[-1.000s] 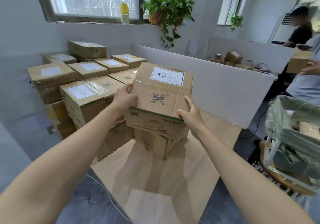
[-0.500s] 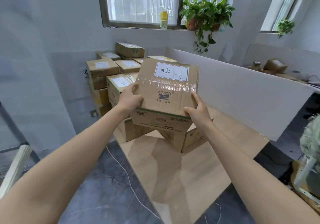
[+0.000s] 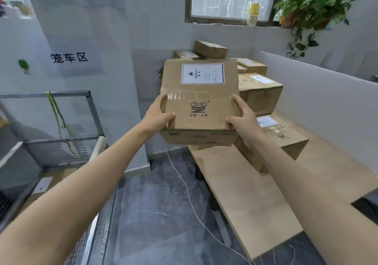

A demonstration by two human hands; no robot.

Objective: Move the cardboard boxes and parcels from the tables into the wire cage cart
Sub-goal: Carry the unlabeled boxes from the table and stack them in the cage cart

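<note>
Room: grey wall, sign [image 3: 69, 57] reading 笼车区; table [image 3: 255, 193] at right, wire cart [image 3: 61, 140] at left.
Box: cardboard box [image 3: 200, 105] raised clear of the table, between both hands.
Writing: white label [image 3: 202, 73] says HEAVY; print below, 中国·上海.
Left hand [image 3: 158, 117]: clamped on the box's left side, thumb on top.
Right hand [image 3: 243, 119]: clamped on its right side, arm outstretched.
</note>
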